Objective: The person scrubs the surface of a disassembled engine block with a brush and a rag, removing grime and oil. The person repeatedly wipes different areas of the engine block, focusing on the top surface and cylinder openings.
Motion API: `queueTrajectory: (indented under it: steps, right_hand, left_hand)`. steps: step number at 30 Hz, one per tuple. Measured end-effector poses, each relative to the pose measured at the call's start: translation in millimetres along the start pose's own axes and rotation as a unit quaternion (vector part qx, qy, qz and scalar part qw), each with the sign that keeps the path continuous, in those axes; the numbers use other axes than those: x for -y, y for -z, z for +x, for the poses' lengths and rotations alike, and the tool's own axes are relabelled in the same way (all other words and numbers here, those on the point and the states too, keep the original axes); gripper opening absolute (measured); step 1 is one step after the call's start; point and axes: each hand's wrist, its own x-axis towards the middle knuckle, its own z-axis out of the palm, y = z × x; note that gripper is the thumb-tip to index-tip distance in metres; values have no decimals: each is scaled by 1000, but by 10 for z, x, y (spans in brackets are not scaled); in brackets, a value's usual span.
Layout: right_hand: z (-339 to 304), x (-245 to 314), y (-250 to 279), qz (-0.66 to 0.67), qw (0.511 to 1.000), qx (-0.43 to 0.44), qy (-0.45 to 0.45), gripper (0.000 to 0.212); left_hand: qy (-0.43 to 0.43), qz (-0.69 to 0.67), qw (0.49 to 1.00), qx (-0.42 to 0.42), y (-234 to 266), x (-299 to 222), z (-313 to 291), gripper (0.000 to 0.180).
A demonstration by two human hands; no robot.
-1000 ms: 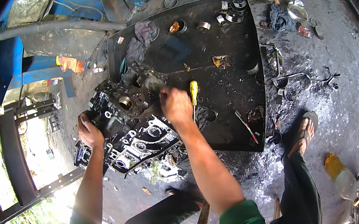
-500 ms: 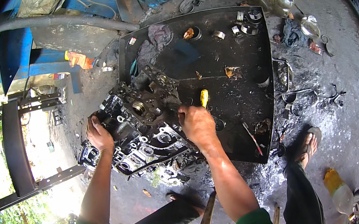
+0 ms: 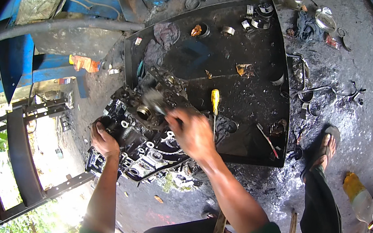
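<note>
A greasy metal engine block (image 3: 154, 156) lies at centre left, partly over the near left corner of a shallow black tray. My left hand (image 3: 105, 140) grips the block's left edge, fingers curled over it. Above the block's upper part, my right hand (image 3: 192, 134) is closed round a greyish object (image 3: 153, 98) smeared by motion, its kind unclear. Just left of that hand a round metal-rimmed bore (image 3: 144, 112) shows in the block. Beyond the right hand, a screwdriver with a yellow handle (image 3: 215, 100) lies in the tray, its shaft pointing toward me.
The black tray (image 3: 286, 130) also holds a dark rag (image 3: 165, 37), curved bearing shells (image 3: 228, 30) and a thin red-tipped stick (image 3: 269, 141). Blue metal framework (image 3: 22, 62) stands at the left. Metal parts (image 3: 311, 97) and a plastic bottle (image 3: 357, 197) lie on the oily floor at the right.
My right hand has moved a little left and nearer to me, and a blurred object now shows at its fingers. My left hand keeps its place on the block.
</note>
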Motion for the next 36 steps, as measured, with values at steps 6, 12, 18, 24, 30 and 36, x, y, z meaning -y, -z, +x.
queueTrajectory:
  steps: [6,12,18,24,30,36]
  right_hand:
    - [240,457,158,-65,992,104,18,11]
    - [403,555,57,-146,978,42,141,14]
    - [912,510,120,-269,908,168,274,14]
    - [1040,589,342,-211,921,163,283,14]
    - [362,510,366,-83,979,161,88,14]
    - [192,553,137,-45,989,53,132,11]
  left_hand:
    - [8,-6,1000,9,1,-1,22,51]
    - [21,-9,1000,10,-2,-12,16,47]
    - [21,-11,1000,3,-5,-31,11,49]
    - [25,0,999,20,16,-44,17,49]
    - [12,9,1000,3,19,-25,6,49]
    - [56,-15,998,17,9,-54,5,48]
